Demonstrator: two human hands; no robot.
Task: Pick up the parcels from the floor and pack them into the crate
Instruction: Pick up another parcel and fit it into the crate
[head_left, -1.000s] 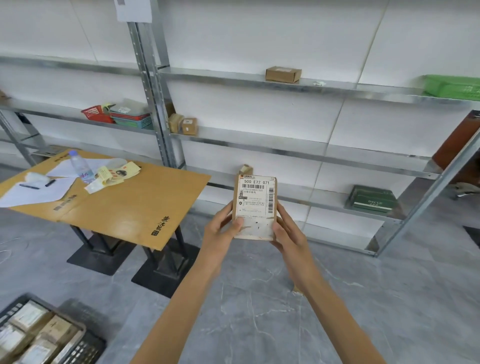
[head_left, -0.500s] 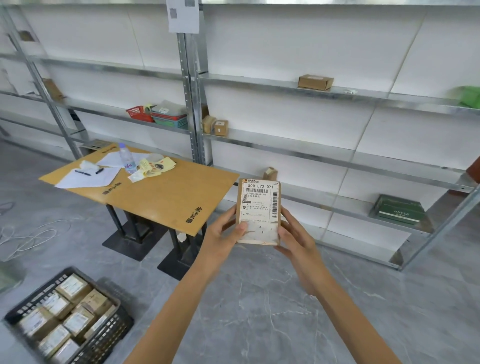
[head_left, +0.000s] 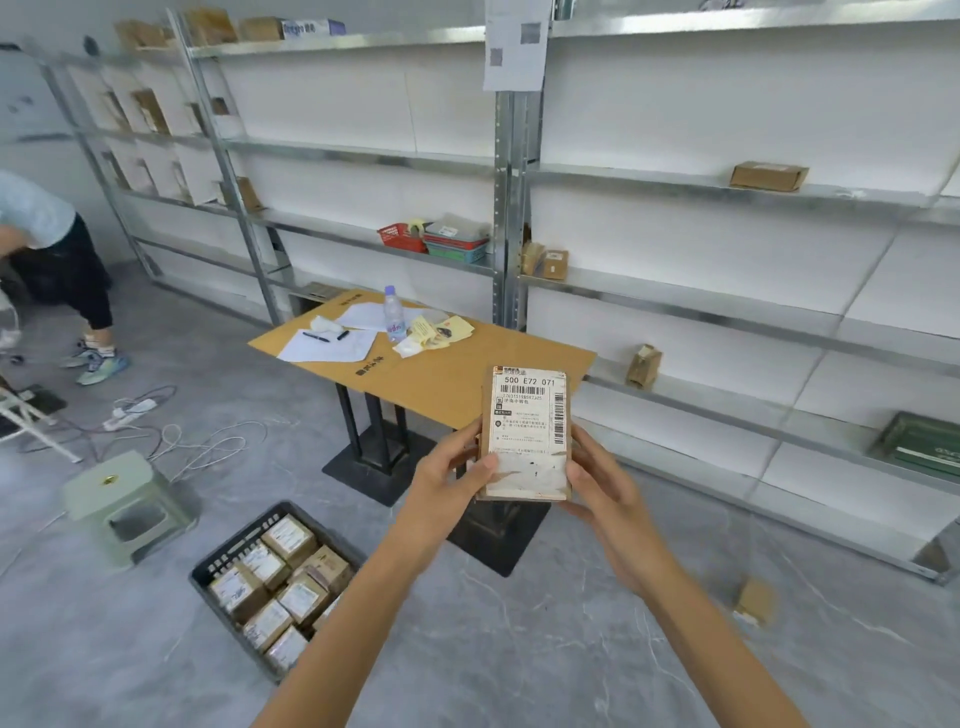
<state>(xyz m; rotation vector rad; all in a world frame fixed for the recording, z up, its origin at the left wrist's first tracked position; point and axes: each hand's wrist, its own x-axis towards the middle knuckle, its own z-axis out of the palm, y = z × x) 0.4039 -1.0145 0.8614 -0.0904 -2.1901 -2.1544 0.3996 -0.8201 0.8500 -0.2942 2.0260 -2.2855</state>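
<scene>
Since the crate (head_left: 228, 551) at the near left already shows about eight labelled parcels (head_left: 291, 540) lying in rows, most of the packing looks done. Its near corner is hidden behind the left forearm (head_left: 363, 597), so I cannot tell how much room is left. To the right of it, the left hand (head_left: 447, 478) grips the left edge of the held parcel (head_left: 527, 431), thumb across the lower front of the label and fingers curled behind. That parcel is upright in mid-air at the centre, label toward the camera, above the floor (head_left: 519, 649) and in front of the table (head_left: 467, 374), well apart from the crate. The right hand (head_left: 602, 488) clasps its right edge, fingers wrapped round the back. So this one is picked up but not yet packed; it has to go down and left to the crate. Farther right, one small brown parcel (head_left: 756, 603) lies on the floor near the foot of the shelving (head_left: 727, 410), so at least one more pick-up remains.
</scene>
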